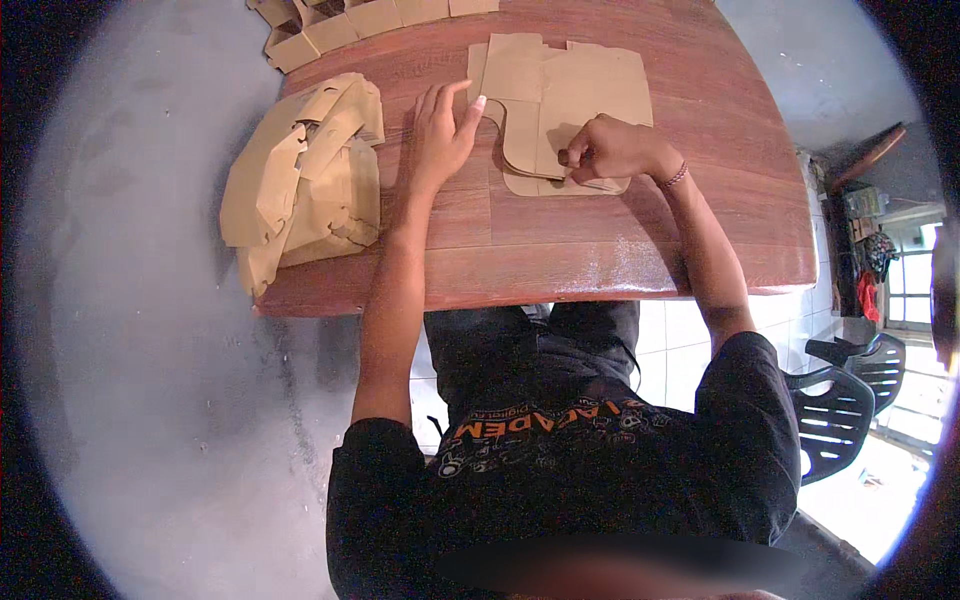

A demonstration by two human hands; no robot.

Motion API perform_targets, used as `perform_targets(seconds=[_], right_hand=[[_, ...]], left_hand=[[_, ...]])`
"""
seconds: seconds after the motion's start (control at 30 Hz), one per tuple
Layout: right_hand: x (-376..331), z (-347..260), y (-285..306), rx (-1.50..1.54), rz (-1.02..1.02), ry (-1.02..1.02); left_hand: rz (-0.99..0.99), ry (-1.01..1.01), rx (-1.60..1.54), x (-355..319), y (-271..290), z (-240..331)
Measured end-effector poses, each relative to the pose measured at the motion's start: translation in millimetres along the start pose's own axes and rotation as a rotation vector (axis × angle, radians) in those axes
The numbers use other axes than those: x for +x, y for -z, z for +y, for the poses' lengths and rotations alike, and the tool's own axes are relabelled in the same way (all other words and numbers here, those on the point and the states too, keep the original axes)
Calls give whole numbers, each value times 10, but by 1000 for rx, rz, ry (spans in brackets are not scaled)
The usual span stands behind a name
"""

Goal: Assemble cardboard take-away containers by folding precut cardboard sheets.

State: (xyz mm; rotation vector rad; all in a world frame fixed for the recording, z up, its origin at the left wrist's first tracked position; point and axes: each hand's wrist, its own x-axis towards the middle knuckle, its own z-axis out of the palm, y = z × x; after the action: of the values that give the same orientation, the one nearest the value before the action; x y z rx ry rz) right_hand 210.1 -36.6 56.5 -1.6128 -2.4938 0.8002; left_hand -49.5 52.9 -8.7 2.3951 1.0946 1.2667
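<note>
A flat brown cardboard box blank (600,85) lies on the wooden table in front of me, with a curved flap folded over its left part. My left hand (440,135) is beside the blank's left edge, fingers stretched out and slightly apart, the thumb at the edge of the cardboard. Over the blank's lower right part, my right hand (610,150) has its fingers curled in, knuckles up, close against the cardboard. Whether anything is between those fingers is hidden.
A heap of flattened cardboard blanks (330,190) sits on the table's left side, partly past its edge. Folded open cardboard boxes (345,25) line the far left. The wooden table (720,150) has a rounded right edge. Black plastic chairs (835,415) stand on the right.
</note>
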Motion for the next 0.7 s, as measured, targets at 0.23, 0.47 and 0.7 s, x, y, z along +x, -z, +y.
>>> perform_targets(seconds=[0.23, 0.47, 0.7], right_hand=[[-16, 215, 36, 132, -86, 7], [-16, 295, 5, 174, -47, 10], [3, -41, -135, -102, 37, -25]], left_hand=[[-414, 357, -186, 7, 43, 154], [-514, 63, 48, -90, -92, -22], [-664, 114, 78, -47, 1, 163]])
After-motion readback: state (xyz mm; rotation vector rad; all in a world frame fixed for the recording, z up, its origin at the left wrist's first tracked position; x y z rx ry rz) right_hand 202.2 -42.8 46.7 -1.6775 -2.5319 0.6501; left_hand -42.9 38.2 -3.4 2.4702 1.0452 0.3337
